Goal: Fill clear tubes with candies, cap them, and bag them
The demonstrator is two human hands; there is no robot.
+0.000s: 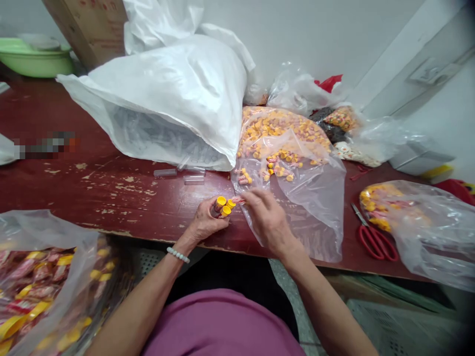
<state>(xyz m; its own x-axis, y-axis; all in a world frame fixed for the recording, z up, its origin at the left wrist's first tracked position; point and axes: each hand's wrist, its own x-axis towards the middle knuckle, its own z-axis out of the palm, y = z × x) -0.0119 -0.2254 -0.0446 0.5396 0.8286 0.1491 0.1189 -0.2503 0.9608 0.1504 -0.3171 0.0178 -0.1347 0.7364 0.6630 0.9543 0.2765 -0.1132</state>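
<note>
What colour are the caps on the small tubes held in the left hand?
Yellow. The caps on the tubes in the left hand show best in the head view.

Hidden, cropped or blurred parts of the bench

The left hand (204, 222) covers the bodies of the yellow-capped tubes (222, 206), so their count is unclear; the right hand (267, 220) hides what its fingertips pinch. A pixelated patch (44, 145) masks something on the table (111, 193). The green basin (35, 57), cardboard box (92, 27) and bag of filled tubes (40, 291) are cut by the edges. Contents of the white sack (178, 99) stay indistinct.
</note>
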